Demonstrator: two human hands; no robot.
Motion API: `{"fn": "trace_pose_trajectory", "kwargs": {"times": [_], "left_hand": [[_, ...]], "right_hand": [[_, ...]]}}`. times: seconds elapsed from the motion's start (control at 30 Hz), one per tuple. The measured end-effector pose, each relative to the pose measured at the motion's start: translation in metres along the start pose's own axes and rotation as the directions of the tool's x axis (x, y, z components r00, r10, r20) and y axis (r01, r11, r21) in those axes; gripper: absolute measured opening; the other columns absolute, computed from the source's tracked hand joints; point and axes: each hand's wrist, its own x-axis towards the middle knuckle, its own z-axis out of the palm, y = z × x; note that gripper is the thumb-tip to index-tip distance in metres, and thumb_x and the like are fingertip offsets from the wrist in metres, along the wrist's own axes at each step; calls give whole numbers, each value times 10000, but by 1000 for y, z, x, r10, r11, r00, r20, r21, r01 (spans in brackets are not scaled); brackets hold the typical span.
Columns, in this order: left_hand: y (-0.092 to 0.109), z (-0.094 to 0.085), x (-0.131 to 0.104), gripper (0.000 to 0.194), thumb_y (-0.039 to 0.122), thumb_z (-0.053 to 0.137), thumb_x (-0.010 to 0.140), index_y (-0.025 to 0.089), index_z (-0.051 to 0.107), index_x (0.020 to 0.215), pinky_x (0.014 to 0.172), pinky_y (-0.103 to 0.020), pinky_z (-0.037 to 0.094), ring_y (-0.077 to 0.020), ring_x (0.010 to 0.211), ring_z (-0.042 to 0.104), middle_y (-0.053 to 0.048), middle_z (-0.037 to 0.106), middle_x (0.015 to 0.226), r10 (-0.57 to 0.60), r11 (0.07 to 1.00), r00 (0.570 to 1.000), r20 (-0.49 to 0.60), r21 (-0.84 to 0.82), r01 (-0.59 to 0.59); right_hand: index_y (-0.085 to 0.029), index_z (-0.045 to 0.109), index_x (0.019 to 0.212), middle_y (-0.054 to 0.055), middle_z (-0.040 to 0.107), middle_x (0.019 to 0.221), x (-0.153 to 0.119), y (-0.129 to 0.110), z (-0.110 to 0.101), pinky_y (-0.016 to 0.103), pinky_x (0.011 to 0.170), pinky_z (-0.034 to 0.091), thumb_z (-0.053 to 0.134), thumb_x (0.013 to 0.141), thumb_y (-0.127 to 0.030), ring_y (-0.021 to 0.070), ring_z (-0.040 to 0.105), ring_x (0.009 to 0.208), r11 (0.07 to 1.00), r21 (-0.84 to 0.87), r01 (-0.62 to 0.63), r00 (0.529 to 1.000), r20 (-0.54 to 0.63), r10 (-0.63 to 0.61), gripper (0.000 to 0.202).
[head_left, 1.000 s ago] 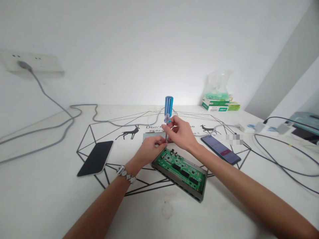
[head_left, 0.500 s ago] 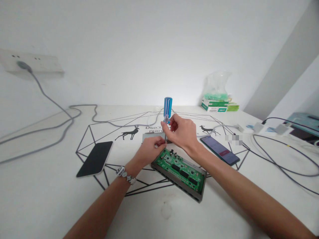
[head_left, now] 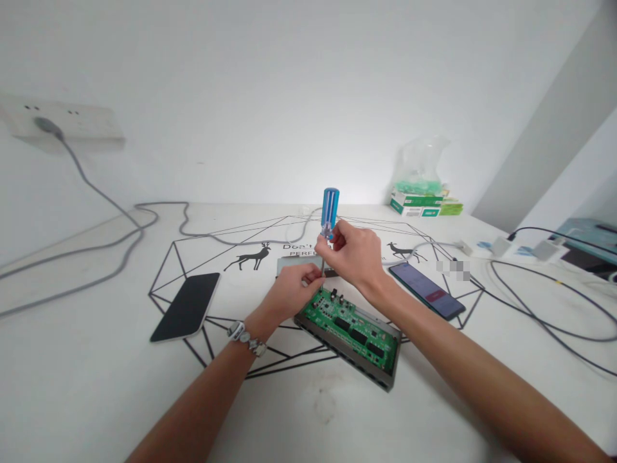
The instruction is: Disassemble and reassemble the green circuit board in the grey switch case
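From where I stand, the white counter (head_left: 96, 386) fills the lower half of the frame, printed with thin black angular lines, two deer (head_left: 253, 258) and some lettering that the hands partly cover. A faint smudge (head_left: 324, 408) marks it near the bottom centre. Behind rises a plain pale wall (head_left: 241, 96), with a socket panel (head_left: 99, 122) at the upper left; a plug (head_left: 47, 125) sits in it, and its grey cord (head_left: 96, 186) drops and loops across the counter.

In the middle, a green circuit board (head_left: 359, 328) lies in a shallow grey case (head_left: 332, 345), set at a slant. The right hand (head_left: 354, 251) pinches a blue-handled screwdriver (head_left: 330, 207) just below its handle; it stands nearly upright, its tip at the board's upper-left corner. The left hand (head_left: 292, 289) has its fingertips drawn narrow beside the lower shaft; I cannot tell whether they grip it. A bracelet (head_left: 247, 339) circles that wrist.

One dark phone (head_left: 186, 307) lies left of centre; a lit phone (head_left: 427, 291) lies right. Small boxes (head_left: 417, 200) under a clear bag (head_left: 421, 161) stand against the wall, upper right.
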Motion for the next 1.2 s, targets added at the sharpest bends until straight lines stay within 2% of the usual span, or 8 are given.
{"fn": "trace_pose_trajectory", "kwargs": {"times": [0.23,0.73,1.0,1.2], "left_hand": [[2,-1,-1,182,314,614,861,169,722,840,645,-273,480,-159,645,621,-22,729,759,-5,1000,1000,-2,-25,5],[0,1,1,182,309,617,859,164,725,841,639,-266,477,-157,653,621,-20,724,753,-12,999,1000,7,-38,12],[-2,0,0,199,329,613,868,168,732,872,659,-278,488,-178,699,647,-32,737,778,2,1000,1000,-3,-21,-2],[-5,1,0,203,330,605,876,167,726,869,656,-278,486,-180,702,651,-32,738,783,11,1000,1000,-7,-18,-11]], "right_hand": [[-215,517,642,-19,573,539,2,3,2,273,573,364,618,794,-368,139,536,511,996,93,19,1000,15,-20,238],[-220,489,623,-22,571,533,2,6,6,271,565,387,623,759,-343,132,528,498,991,133,32,999,-19,-30,227],[-216,532,644,-14,599,538,2,-1,-2,286,573,345,632,798,-450,154,558,525,998,55,9,1000,21,-10,298],[-210,575,658,3,619,553,3,-6,-5,289,564,307,623,805,-462,179,586,557,999,-31,-16,1000,17,17,296]]}}
